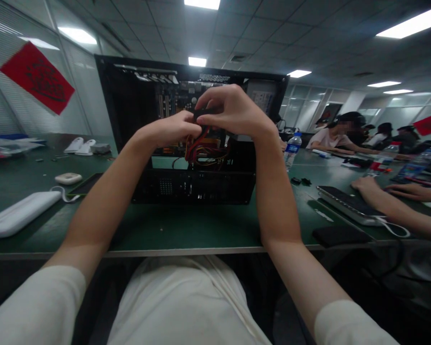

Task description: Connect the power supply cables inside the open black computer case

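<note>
An open black computer case [136, 100] stands on the green table [187, 225] in front of me, its motherboard showing inside. Both my hands are raised before the opening. My left hand [174, 128] and my right hand [233, 111] are closed together on a small black connector [204, 115] at the end of a bundle of red, yellow and black cables [201, 148]. The cables hang down into the case. Fingers of both hands pinch the connector from either side.
A white flat pouch [17, 213] and a small white device [68, 178] lie at left. A keyboard [348, 203], a black pad [341, 235] and a water bottle [292, 148] sit at right. Another person's forearms [398, 201] rest there; more people sit beyond.
</note>
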Action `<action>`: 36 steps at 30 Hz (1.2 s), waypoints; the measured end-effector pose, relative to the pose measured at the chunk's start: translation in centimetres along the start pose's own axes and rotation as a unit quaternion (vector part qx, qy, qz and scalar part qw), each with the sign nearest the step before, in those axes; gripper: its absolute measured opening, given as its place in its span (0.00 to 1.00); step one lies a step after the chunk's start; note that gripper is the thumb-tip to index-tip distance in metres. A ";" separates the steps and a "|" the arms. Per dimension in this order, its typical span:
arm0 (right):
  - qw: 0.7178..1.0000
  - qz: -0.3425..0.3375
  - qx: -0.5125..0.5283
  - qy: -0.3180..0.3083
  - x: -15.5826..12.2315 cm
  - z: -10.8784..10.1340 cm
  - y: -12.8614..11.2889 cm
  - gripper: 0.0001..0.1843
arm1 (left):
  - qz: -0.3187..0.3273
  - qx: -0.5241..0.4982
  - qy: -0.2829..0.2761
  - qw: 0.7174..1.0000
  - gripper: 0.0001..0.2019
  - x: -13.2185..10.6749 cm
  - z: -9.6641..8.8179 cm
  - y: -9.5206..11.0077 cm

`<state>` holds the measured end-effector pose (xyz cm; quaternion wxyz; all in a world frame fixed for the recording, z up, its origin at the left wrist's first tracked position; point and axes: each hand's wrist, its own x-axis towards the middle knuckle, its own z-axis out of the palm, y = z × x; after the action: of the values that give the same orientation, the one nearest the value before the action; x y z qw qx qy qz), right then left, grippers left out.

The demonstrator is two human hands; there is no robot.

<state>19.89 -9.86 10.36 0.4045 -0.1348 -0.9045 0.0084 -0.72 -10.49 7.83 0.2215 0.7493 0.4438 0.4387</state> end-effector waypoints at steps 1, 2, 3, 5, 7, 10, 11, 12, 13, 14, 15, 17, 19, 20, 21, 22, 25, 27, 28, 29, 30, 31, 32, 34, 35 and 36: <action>1.000 0.002 -0.004 0.002 0.0 0.0 0.0 0.17 | -0.009 -0.007 -0.023 1.000 0.10 0.0 0.2 0.2; 1.000 0.004 -0.007 0.003 -0.1 0.0 -0.1 0.17 | -0.017 -0.019 -0.051 0.998 0.09 -0.1 0.3 0.4; 1.000 0.005 -0.008 0.004 -0.1 0.0 -0.1 0.16 | -0.021 -0.035 -0.075 0.996 0.08 -0.2 0.4 0.5; 1.000 0.009 -0.003 0.010 -0.2 -0.1 -0.1 0.15 | -0.017 -0.066 -0.105 0.992 0.06 -0.5 0.5 0.9; 1.000 0.015 0.013 0.021 -0.3 -0.3 0.0 0.15 | -0.008 -0.079 -0.109 0.991 0.06 -0.8 0.4 1.1; 0.999 0.016 0.038 0.030 -0.4 -0.7 0.2 0.18 | 0.006 -0.064 -0.090 0.994 0.07 -1.0 0.3 1.4; 0.999 0.013 0.040 0.033 -0.4 -0.8 0.2 0.18 | 0.013 -0.056 -0.084 0.995 0.07 -1.0 0.3 1.5; 0.999 0.008 0.040 0.036 -0.4 -0.8 0.2 0.16 | 0.020 -0.048 -0.078 0.996 0.08 -1.0 0.4 1.5; 0.998 0.004 0.038 0.041 -0.5 -0.9 0.2 0.15 | 0.028 -0.040 -0.073 0.996 0.08 -1.0 0.4 1.5; 0.998 0.001 0.038 0.045 -0.5 -0.9 0.2 0.13 | 0.037 -0.031 -0.069 0.996 0.08 -0.9 0.5 1.5; 0.998 -0.002 0.038 0.049 -0.5 -0.9 0.2 0.11 | 0.046 -0.022 -0.066 0.997 0.08 -0.8 0.5 1.4; 0.998 -0.008 0.040 0.052 -0.5 -0.8 0.1 0.09 | 0.062 0.000 -0.059 0.996 0.06 -0.5 0.5 1.2; 0.998 -0.012 0.040 0.050 -0.4 -0.6 0.1 0.08 | 0.078 0.024 -0.051 0.995 0.04 -0.1 0.4 0.8; 0.998 -0.012 0.039 0.050 -0.4 -0.5 0.1 0.08 | 0.086 0.033 -0.046 0.995 0.04 0.0 0.4 0.6; 0.998 -0.012 0.038 0.051 -0.3 -0.4 0.2 0.07 | 0.092 0.040 -0.042 0.994 0.03 0.1 0.4 0.5; 0.998 -0.012 0.038 0.055 -0.3 -0.4 0.2 0.07 | 0.095 0.042 -0.039 0.994 0.03 0.2 0.4 0.4; 0.996 -0.014 0.040 0.085 -0.1 -0.3 0.6 0.07 | 0.097 0.022 -0.037 0.994 0.03 0.0 0.5 0.7; 0.994 -0.015 0.038 0.105 -0.1 -0.4 0.9 0.07 | 0.102 -0.015 -0.043 0.994 0.03 -0.2 0.6 0.9; 0.993 -0.015 0.037 0.110 -0.1 -0.4 1.0 0.07 | 0.105 -0.034 -0.049 0.993 0.04 -0.3 0.6 1.0; 0.993 -0.014 0.035 0.111 -0.1 -0.4 1.0 0.07 | 0.108 -0.049 -0.058 0.991 0.04 -0.4 0.7 1.1; 0.993 -0.011 0.032 0.109 -0.1 -0.4 1.0 0.06 | 0.109 -0.059 -0.068 0.990 0.05 -0.4 0.6 1.1; 0.994 -0.007 0.028 0.106 -0.1 -0.4 1.0 0.06 | 0.110 -0.064 -0.078 0.989 0.05 -0.3 0.6 1.0; 0.994 -0.002 0.024 0.102 -0.1 -0.4 1.0 0.07 | 0.112 -0.062 -0.086 0.988 0.06 -0.3 0.6 0.9; 0.995 0.002 0.017 0.097 -0.1 -0.3 0.9 0.07 | 0.117 -0.049 -0.095 0.987 0.06 -0.1 0.4 0.6; 0.995 0.001 0.017 0.096 -0.1 -0.2 0.9 0.06 | 0.120 -0.041 -0.095 0.987 0.07 0.0 0.3 0.5; 0.995 -0.003 0.020 0.095 -0.1 -0.1 0.8 0.06 | 0.122 -0.032 -0.094 0.988 0.07 0.1 0.2 0.4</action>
<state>20.20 -9.10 10.29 0.4916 -0.1239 -0.8619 0.0124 -0.31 -10.64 8.03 0.2307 0.8283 0.3117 0.4045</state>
